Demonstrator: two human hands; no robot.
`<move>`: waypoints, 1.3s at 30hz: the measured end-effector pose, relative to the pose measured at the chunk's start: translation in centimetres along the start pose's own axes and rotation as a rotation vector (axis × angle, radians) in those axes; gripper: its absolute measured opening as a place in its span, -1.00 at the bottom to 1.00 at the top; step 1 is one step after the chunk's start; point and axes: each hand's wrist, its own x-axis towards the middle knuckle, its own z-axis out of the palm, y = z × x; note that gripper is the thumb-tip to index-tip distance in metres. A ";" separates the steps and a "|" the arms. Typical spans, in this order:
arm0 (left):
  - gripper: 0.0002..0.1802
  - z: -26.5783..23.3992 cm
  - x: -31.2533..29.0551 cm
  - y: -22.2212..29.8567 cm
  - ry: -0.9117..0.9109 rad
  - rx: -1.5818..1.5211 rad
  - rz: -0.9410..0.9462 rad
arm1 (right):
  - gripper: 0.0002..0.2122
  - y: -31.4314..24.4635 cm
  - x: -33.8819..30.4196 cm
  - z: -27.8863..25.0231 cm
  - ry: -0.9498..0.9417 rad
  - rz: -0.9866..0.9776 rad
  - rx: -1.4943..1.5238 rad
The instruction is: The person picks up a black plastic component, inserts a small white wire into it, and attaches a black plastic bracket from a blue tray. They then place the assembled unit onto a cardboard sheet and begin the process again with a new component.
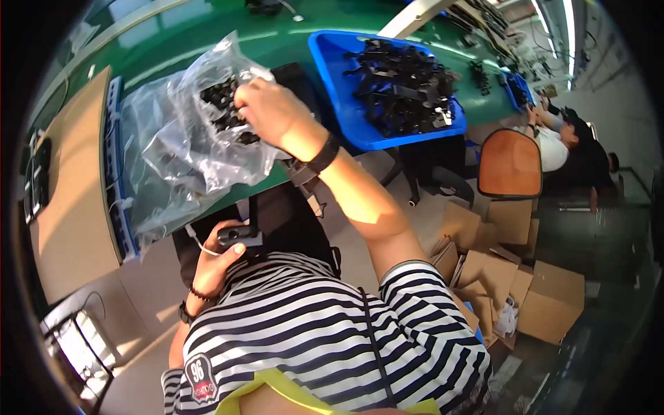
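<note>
My left hand (211,265) is closed around a small black box-shaped device (242,238) at my lap. A white cable runs by this hand. On the table, my right hand (275,114) reaches over a clear plastic bag (190,155), its fingers curled at the bag's opening. Small black parts (220,105) lie in the bag beside those fingertips. Whatever the right fingers grip is hidden from this view. To the right of the bag stands a blue bin (333,86) heaped with black plastic parts (404,90).
The green table (277,45) runs away to the right, past a white post (415,15). A blue power strip (115,166) edges a brown board (72,207) at left. Cardboard boxes (550,301) and an orange-backed chair (510,162) are at right; another person (553,146) sits beyond.
</note>
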 end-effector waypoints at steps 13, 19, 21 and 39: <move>-0.41 0.5 1.4 0.1 -0.050 -0.015 -0.023 | -0.95 -0.8 -0.2 -1.5 0.152 -0.009 -0.039; -0.40 -0.2 1.1 -0.2 0.032 0.027 -0.014 | -0.87 -5.5 -3.8 -8.9 0.441 -0.105 0.086; -0.46 0.4 0.6 0.6 0.039 0.004 -0.069 | -0.80 -7.9 -5.9 -10.5 0.327 -0.042 0.252; -0.38 1.5 0.9 2.0 0.040 0.472 0.039 | -0.82 -8.4 -14.4 1.2 -0.189 0.179 0.627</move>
